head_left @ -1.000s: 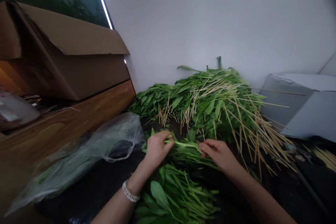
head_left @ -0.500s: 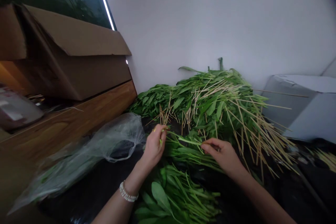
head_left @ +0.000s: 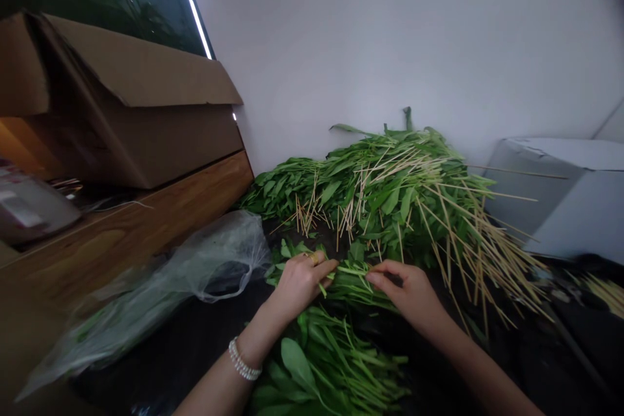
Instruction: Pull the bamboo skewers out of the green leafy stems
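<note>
My left hand, with a ring and a bead bracelet at the wrist, pinches green leafy stems lying across the dark surface. My right hand pinches the same bunch of stems a little to the right. The stems stretch between both hands. Just below them lies a loose pile of leafy greens. Behind them rises a big heap of greens threaded on thin wooden skewers.
A crumpled clear plastic bag lies left of my hands. A wooden ledge carries an open cardboard box. A grey box stands at the right against the white wall. More skewers lie at far right.
My left hand lifted off the stems toward the skewers, then came back down and closed on the bunch closer to my right hand. My right hand stayed almost still.
</note>
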The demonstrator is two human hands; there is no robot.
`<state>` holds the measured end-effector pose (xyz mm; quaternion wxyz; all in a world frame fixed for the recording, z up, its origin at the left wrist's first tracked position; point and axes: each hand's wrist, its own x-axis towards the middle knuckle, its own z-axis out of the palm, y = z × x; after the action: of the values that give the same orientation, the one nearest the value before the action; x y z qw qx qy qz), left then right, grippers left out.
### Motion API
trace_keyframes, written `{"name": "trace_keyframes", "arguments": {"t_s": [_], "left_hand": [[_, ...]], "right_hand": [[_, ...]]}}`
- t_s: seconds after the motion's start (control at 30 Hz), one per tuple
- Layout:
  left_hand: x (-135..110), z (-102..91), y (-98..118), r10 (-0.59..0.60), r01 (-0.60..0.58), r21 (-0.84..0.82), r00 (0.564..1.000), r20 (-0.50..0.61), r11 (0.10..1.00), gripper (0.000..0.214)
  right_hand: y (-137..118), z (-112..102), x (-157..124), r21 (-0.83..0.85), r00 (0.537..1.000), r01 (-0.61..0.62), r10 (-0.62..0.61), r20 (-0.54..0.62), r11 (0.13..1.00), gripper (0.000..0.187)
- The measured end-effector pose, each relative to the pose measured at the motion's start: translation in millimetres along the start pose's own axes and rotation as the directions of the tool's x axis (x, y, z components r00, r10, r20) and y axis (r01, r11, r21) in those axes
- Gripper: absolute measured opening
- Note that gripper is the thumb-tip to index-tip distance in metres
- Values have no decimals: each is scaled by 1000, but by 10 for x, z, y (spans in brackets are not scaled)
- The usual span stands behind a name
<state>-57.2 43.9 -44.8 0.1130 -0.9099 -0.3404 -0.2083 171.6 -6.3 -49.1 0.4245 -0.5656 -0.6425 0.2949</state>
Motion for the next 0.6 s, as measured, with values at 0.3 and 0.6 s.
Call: {"name": "trace_keyframes", "arguments": {"t_s": [0.3, 0.6], "left_hand": [[89, 22, 62, -318, 216, -407, 926, -203, 888, 13], [52, -69, -431, -766, 492, -629, 578, -281, 602, 21]], "right_hand": [[-50, 60, -18, -64, 987, 135, -129, 101, 989, 27], [110, -59, 70, 89, 999, -53, 52, 13, 995, 37]]}}
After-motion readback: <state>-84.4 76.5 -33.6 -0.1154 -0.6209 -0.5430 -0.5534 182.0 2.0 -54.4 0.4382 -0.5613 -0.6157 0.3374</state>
